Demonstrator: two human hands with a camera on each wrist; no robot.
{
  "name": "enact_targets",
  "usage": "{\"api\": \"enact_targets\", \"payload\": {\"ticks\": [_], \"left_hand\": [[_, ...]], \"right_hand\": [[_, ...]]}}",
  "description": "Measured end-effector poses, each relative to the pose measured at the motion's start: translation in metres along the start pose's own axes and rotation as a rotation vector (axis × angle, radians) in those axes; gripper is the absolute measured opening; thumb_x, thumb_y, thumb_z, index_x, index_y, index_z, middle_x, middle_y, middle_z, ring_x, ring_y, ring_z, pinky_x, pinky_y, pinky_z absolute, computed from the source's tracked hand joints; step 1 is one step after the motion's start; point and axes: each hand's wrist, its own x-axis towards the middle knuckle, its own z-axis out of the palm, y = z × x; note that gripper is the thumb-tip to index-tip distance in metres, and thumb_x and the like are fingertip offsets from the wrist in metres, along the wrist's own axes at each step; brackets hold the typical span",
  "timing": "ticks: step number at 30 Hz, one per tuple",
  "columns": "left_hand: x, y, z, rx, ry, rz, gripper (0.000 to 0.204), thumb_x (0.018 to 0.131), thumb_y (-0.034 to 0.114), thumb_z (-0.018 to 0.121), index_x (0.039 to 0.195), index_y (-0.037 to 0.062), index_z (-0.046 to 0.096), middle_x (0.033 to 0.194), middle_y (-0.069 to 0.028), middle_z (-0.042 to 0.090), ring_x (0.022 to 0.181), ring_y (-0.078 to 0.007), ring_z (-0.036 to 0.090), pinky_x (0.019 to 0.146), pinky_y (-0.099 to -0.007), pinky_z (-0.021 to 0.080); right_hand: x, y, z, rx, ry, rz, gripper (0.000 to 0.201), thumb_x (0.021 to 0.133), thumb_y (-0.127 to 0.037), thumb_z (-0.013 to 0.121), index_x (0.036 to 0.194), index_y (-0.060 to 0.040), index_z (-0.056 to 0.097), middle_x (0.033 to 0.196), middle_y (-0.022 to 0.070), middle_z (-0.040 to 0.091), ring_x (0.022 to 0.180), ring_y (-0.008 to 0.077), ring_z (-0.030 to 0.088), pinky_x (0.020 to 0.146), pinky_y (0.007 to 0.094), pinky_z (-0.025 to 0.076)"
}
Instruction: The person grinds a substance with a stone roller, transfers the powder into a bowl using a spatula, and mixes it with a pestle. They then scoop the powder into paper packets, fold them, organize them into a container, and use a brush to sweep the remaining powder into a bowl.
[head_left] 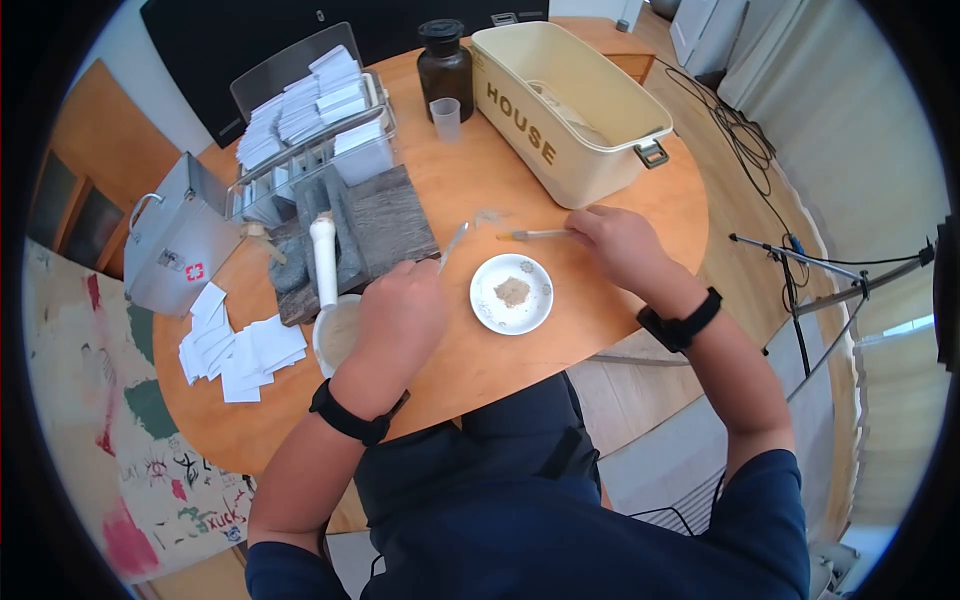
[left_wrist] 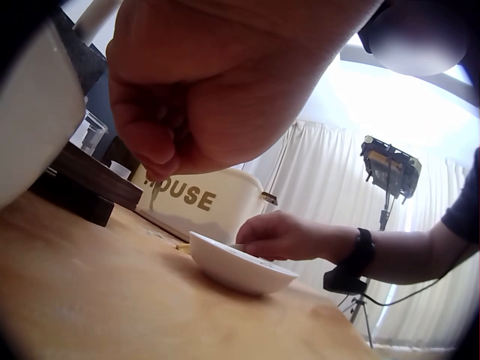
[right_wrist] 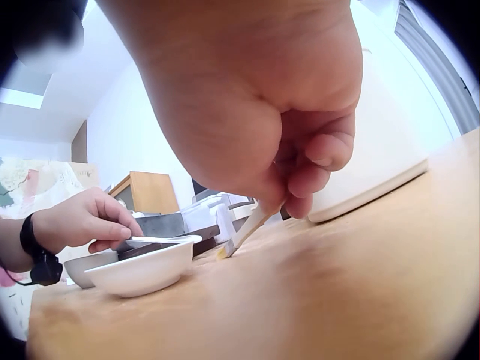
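My left hand (head_left: 402,312) grips a thin silvery tool with a flattened tip (head_left: 455,243), like a small spatula. It is above the table, left of a small white dish (head_left: 482,318) that holds a little heap of beige powder (head_left: 512,291). On the dish's far right side, my right hand (head_left: 618,243) pinches a small brush (head_left: 535,235); its yellowish bristles (right_wrist: 223,253) point left, close over the tabletop. A whitish smear (head_left: 488,215) lies near the bristles. Partly hidden behind my left wrist, a white bowl (head_left: 325,350) contains beige powder.
A white pestle (head_left: 324,255) rests on the dark wooden board (head_left: 395,205) with grey stones. Beyond are a cream HOUSE bin (head_left: 560,165), a dark jar (head_left: 443,75), a plastic cup (head_left: 446,122) and a rack of white packets (head_left: 300,110). Leftward stand a metal box (head_left: 175,245) and loose packets (head_left: 255,355).
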Motion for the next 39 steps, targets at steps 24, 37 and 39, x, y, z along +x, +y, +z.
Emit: {"api": "enact_targets", "payload": {"ticks": [24, 37, 39], "left_hand": [[-0.005, 0.001, -0.005, -0.055, -0.012, -0.044, 0.008, 0.087, 0.005, 0.058, 0.089, 0.0022, 0.065, 0.077, -0.0176, 0.062, 0.072, -0.0373, 0.063, 0.064, -0.0456, 0.051], [-0.010, -0.005, -0.009, -0.047, -0.021, -0.041, 0.007, 0.085, 0.003, 0.058, 0.088, 0.0023, 0.064, 0.076, -0.0168, 0.061, 0.070, -0.0362, 0.063, 0.063, -0.0459, 0.051], [-0.010, -0.004, -0.009, -0.043, -0.016, -0.040, 0.007, 0.085, 0.003, 0.057, 0.088, 0.0022, 0.064, 0.076, -0.0167, 0.061, 0.070, -0.0360, 0.063, 0.063, -0.0457, 0.051]], "right_hand": [[-0.008, -0.027, -0.001, 0.023, 0.047, 0.139, 0.007, 0.084, -0.008, 0.058, 0.080, -0.0032, 0.060, 0.069, 0.0177, 0.064, 0.062, 0.0369, 0.063, 0.056, 0.0452, 0.051], [0.001, -0.035, -0.005, -0.032, 0.081, 0.125, 0.005, 0.083, -0.007, 0.059, 0.080, -0.0023, 0.060, 0.069, 0.0179, 0.063, 0.063, 0.0366, 0.063, 0.058, 0.0449, 0.051], [-0.007, -0.031, -0.011, -0.035, 0.107, 0.171, 0.005, 0.082, -0.007, 0.059, 0.081, -0.0027, 0.061, 0.068, 0.0178, 0.063, 0.062, 0.0362, 0.063, 0.057, 0.0442, 0.051]]}}
